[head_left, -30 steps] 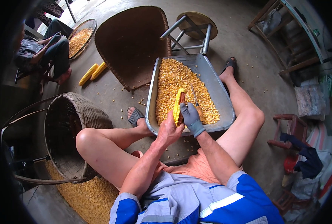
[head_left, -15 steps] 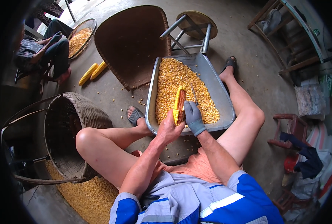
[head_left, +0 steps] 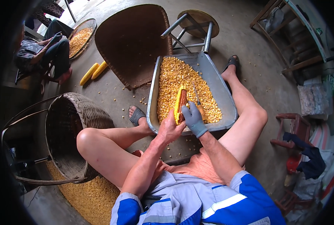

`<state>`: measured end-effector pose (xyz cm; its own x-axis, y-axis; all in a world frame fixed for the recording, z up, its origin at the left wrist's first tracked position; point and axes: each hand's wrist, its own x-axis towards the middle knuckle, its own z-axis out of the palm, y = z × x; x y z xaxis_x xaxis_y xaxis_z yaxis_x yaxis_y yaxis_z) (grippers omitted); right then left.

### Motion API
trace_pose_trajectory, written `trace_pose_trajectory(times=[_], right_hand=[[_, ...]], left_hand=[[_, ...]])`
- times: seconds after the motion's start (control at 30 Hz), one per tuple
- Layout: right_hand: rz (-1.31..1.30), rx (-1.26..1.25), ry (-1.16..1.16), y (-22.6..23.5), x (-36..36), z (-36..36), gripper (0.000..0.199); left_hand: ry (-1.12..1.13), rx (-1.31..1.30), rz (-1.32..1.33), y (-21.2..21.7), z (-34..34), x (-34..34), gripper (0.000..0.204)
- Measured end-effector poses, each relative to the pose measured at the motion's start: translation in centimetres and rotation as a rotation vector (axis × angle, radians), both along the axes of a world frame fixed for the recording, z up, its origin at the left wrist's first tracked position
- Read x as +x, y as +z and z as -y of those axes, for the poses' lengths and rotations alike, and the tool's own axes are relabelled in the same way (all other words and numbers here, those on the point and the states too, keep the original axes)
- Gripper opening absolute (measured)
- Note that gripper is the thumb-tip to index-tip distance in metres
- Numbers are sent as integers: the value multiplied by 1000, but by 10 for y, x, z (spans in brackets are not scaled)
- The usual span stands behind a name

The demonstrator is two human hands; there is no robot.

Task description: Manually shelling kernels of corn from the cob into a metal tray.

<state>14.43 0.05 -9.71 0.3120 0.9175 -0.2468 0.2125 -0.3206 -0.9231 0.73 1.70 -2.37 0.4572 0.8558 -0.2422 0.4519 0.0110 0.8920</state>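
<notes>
My bare left hand (head_left: 169,125) is closed around the lower end of a corn cob (head_left: 180,102), which tilts up over the tray. Yellow kernels cover the cob's left side, while its right side is stripped to reddish core. In a grey glove, my right hand (head_left: 194,117) presses bent fingers and thumb against the stripped side. A thin metal spike with a wooden handle (head_left: 201,111) shows just right of the glove; whether that hand touches it is hidden. Beneath both hands, loose corn kernels (head_left: 178,73) fill much of the grey tray (head_left: 227,101) between my legs.
Left of my knee, a woven basket (head_left: 90,112) lies tipped by a kernel heap (head_left: 88,198). Two cobs (head_left: 89,74) lie on the floor. Beyond the tray are a woven scoop (head_left: 133,41) and metal stool (head_left: 198,26). Another person (head_left: 43,52) sits far left; a red stool (head_left: 296,127) stands right.
My gloved right hand has shifted slightly right and down along the cob, and more of the wooden handle shows. My left hand keeps its hold on the cob.
</notes>
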Motion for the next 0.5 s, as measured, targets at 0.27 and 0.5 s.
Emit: trace_pose_trajectory(times=[0.27, 0.5], right_hand=[[13, -11, 108, 20, -16, 1, 63], [54, -166, 64, 18, -13, 5, 45]], left_hand=[[43, -30, -101, -2, -1, -3, 55], [15, -17, -25, -11, -3, -6, 53]])
